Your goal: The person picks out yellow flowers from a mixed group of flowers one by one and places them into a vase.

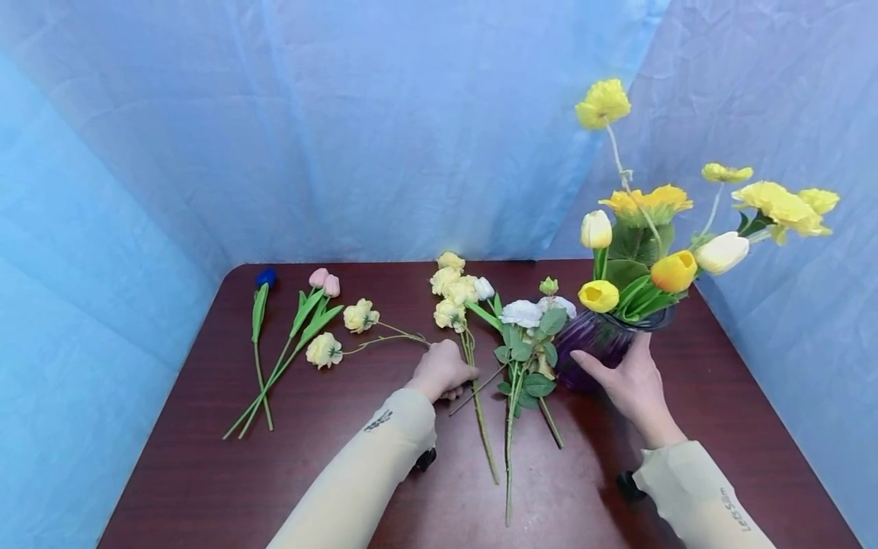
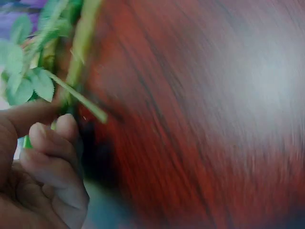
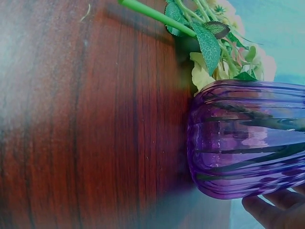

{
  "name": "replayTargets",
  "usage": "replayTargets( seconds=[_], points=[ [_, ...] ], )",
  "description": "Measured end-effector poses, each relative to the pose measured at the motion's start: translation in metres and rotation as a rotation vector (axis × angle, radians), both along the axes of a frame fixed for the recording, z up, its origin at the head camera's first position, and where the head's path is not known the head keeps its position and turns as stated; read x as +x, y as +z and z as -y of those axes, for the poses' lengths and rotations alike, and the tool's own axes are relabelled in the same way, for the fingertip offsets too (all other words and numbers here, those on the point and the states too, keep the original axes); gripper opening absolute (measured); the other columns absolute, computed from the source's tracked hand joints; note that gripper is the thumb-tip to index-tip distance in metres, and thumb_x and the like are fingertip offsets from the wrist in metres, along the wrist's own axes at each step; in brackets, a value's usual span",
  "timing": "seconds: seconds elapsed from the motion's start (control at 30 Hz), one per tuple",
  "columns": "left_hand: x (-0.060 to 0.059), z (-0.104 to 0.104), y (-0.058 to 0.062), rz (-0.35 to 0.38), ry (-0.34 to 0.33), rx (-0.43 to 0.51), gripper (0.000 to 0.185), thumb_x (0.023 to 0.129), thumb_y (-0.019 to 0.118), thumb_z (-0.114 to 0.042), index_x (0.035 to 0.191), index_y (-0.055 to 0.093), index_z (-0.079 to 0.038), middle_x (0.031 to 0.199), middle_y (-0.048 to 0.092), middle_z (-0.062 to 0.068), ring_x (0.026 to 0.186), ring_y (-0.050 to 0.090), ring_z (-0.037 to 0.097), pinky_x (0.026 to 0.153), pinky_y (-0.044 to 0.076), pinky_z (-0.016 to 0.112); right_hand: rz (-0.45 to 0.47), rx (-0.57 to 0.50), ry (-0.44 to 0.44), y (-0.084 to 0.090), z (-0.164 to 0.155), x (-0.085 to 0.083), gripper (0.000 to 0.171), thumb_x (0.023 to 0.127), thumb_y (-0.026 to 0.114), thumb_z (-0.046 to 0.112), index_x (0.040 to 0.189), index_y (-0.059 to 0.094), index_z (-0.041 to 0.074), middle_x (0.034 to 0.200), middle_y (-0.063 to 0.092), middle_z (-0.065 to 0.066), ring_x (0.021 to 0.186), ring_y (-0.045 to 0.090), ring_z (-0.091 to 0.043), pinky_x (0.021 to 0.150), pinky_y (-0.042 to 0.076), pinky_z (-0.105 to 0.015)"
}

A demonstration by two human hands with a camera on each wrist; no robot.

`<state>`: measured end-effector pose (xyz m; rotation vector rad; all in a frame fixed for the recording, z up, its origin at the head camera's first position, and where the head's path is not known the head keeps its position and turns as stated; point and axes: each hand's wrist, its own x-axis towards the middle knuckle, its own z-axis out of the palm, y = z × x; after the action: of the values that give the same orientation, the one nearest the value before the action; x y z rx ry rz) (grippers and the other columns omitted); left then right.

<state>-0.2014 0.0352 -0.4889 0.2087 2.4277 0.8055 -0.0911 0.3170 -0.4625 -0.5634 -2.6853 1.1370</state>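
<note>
My left hand is at the middle of the table, fingers curled at a pale yellow flower stem; the fingers partly hide the contact. Left of it lies a two-bloom pale yellow stem, running under the hand. Just beyond is a bunch of pale yellow flowers. My right hand grips a purple ribbed glass vase, its thumb on the near side. Yellow and white tulips and tall yellow blooms stand in the vase.
White roses with leafy stems lie against the vase's left side, beside a white tulip. Pink tulips and one blue tulip lie crossed on the left of the dark red-brown table. Blue cloth hangs behind and at both sides.
</note>
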Motion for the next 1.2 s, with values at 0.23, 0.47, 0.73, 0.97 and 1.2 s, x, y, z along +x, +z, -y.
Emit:
replayTargets(
  seconds=[0.23, 0.47, 0.73, 0.97, 1.2],
  points=[
    [-0.002, 0.013, -0.006, 0.199, 0.227, 0.344, 0.022, 0.090, 0.062, -0.004, 0.075, 0.071, 0.009, 0.048, 0.060, 0.007, 0.033, 0.053, 0.009, 0.038, 0.050, 0.026, 0.005, -0.011, 0.011, 0.001, 0.001, 0.000, 0.119, 0.085, 0.079, 0.054, 0.161, -0.011, 0.032, 0.162, 0.025, -0.028, 0.139, 0.036, -0.057, 0.108, 0.029, -0.074],
    [0.001, 0.031, -0.009, 0.350, 0.338, 0.622, 0.024, 0.090, 0.055, 0.000, 0.106, 0.064, 0.016, 0.052, 0.057, 0.004, 0.036, 0.050, 0.005, 0.039, 0.046, 0.019, -0.004, 0.000, 0.004, 0.000, 0.001, -0.001, 0.119, 0.085, 0.079, 0.054, 0.162, -0.008, 0.028, 0.160, 0.029, -0.030, 0.137, 0.038, -0.058, 0.107, 0.031, -0.073],
    [0.003, 0.050, 0.001, 0.308, 0.307, 0.633, 0.025, 0.088, 0.053, -0.002, 0.104, 0.062, 0.015, 0.053, 0.058, 0.003, 0.037, 0.052, 0.006, 0.040, 0.047, 0.020, -0.005, 0.005, 0.003, -0.001, 0.002, -0.001, 0.120, 0.085, 0.079, 0.054, 0.162, -0.010, 0.030, 0.161, 0.027, -0.029, 0.137, 0.037, -0.058, 0.107, 0.031, -0.073],
    [0.001, 0.062, 0.023, 0.125, 0.325, 0.620, 0.010, 0.087, 0.055, -0.002, 0.094, 0.059, 0.004, 0.057, 0.062, 0.009, 0.038, 0.057, 0.011, 0.039, 0.049, 0.025, -0.021, 0.006, 0.003, 0.000, 0.001, 0.000, 0.119, 0.085, 0.080, 0.053, 0.162, -0.008, 0.030, 0.160, 0.029, -0.029, 0.137, 0.038, -0.058, 0.107, 0.031, -0.073],
    [-0.007, 0.069, 0.043, -0.098, 0.307, 0.582, 0.004, 0.087, 0.057, -0.004, 0.087, 0.059, 0.000, 0.059, 0.066, 0.011, 0.039, 0.061, 0.016, 0.046, 0.057, 0.043, -0.012, -0.002, 0.007, -0.001, -0.001, -0.001, 0.119, 0.085, 0.080, 0.053, 0.162, -0.008, 0.029, 0.160, 0.028, -0.030, 0.138, 0.037, -0.057, 0.108, 0.029, -0.074]
  ],
)
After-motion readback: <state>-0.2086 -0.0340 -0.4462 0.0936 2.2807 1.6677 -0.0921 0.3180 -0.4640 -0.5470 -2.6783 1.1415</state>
